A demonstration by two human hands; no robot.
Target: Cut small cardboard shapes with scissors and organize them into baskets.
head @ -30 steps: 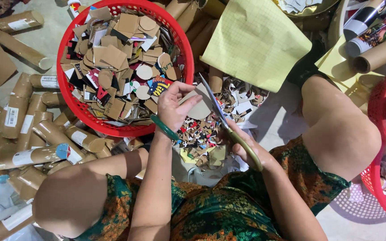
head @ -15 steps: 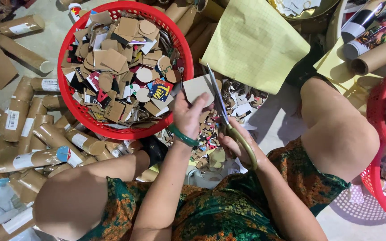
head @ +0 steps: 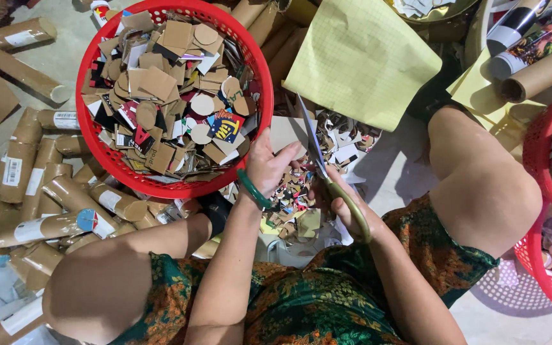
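Holding a flat piece of brown cardboard (head: pixel 287 133) in my left hand (head: pixel 268 167), I keep my grip pinched on its lower edge, just beside the red basket (head: pixel 100 156) heaped with cut pieces. My right hand (head: pixel 346 206) is clenched through the yellow handles of the scissors (head: pixel 319 156), whose blades stand parted against the cardboard's right edge. Below both hands, small scraps (head: pixel 292 201) lie on the floor between my knees. Cardboard tubes (head: pixel 46 191) lie piled to my left, and a yellow sheet (head: pixel 362 61) lies ahead.
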